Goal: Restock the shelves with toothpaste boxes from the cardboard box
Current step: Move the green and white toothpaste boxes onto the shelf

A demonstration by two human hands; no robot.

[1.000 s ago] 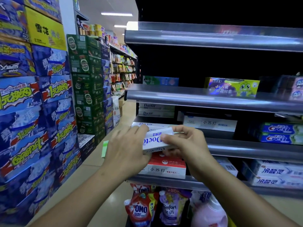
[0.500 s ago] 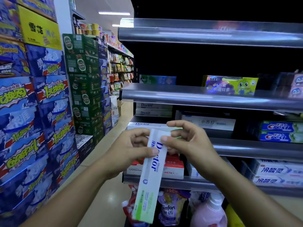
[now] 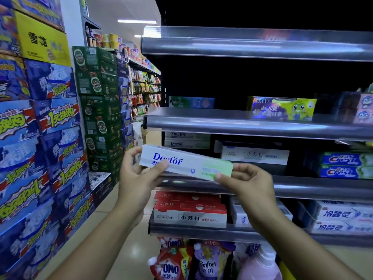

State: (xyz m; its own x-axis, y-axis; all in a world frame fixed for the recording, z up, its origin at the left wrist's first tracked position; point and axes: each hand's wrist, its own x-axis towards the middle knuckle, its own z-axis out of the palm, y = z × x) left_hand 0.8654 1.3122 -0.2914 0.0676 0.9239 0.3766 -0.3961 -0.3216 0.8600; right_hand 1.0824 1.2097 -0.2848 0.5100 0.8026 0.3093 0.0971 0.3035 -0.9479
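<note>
Head view, the only one. Both hands pinched one white-and-green Doctor toothpaste box (image 3: 185,163), held lengthwise and nearly level, its right end dipping a little, in front of the shelf edges. The left hand (image 3: 139,174) had its thumb on the printed face at the box's left end with fingers curled behind; the right hand (image 3: 249,184) nipped the green right end between thumb and fingers. Neither hand was spread; both were pressed onto the box.

Just behind and above the grip, two more stacked Doctor boxes (image 3: 186,139) lay on the middle shelf (image 3: 262,130), likely the target row. Right of the grip sat a white baking-soda box (image 3: 255,154), and further right the Crest boxes (image 3: 343,165). Below the grip, red-and-white boxes (image 3: 189,211) filled the lower shelf (image 3: 201,232).

Risks, as a judgement: the gap over the stacked boxes looked low, so the held box could catch on the shelf lip and crumple or slip from the light end pinches. Pushing in at this tilt could shove the stack backward or leave the label skewed.

The source cardboard box was not in view, so its contents cannot be told. Detergent pouches (image 3: 171,263) hung under the grip, where a dropped box would land.
</note>
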